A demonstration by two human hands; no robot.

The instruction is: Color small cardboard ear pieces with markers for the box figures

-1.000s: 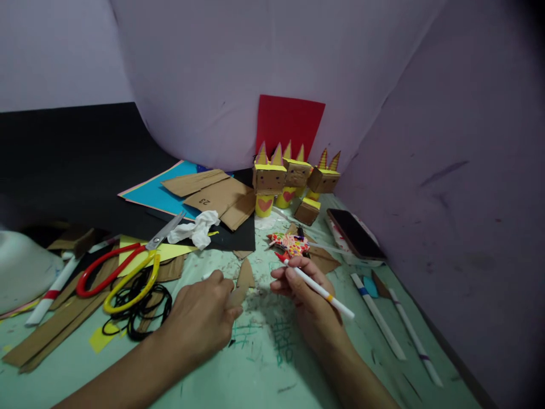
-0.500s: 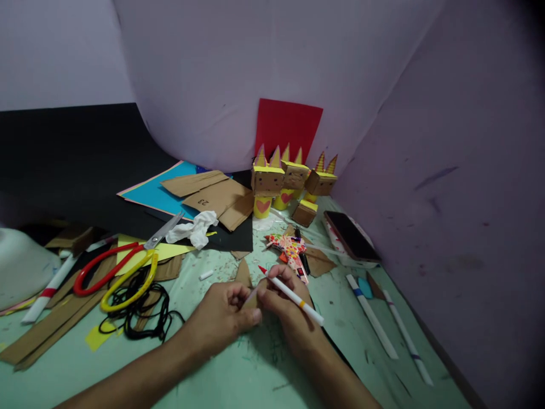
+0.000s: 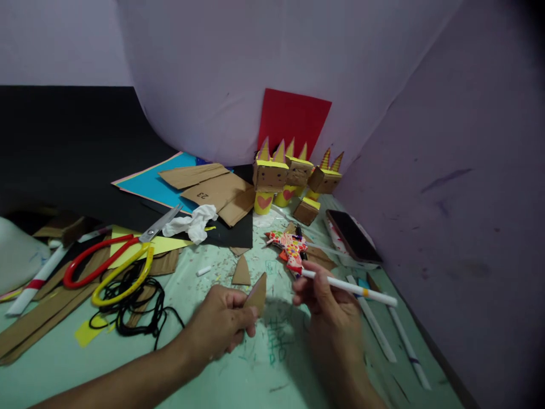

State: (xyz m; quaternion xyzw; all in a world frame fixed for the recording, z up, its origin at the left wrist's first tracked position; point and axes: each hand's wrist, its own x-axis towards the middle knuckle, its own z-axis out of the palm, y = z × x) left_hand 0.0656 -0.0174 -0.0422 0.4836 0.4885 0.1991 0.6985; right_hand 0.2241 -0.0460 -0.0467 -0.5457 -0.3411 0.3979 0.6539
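Between the thumb and fingers of my left hand is a small pointed cardboard piece, its tip upward. My right hand grips a white marker with an orange band, its red tip toward the left and apart from the cardboard. A second pointed cardboard piece lies on the table just beyond my left hand. Near it rests a small white marker cap. Behind my right hand's fingers lies a colourful patterned glue gun, partly covered.
Red-and-yellow scissors and tangled black cord lie at the left. Cardboard box figures with pointed ears stand at the back before a red sheet. A phone and more markers are on the right.
My right hand has moved right with the marker, away from my left hand. The cardboard piece in my left hand now shows more fully. The view has shifted slightly.
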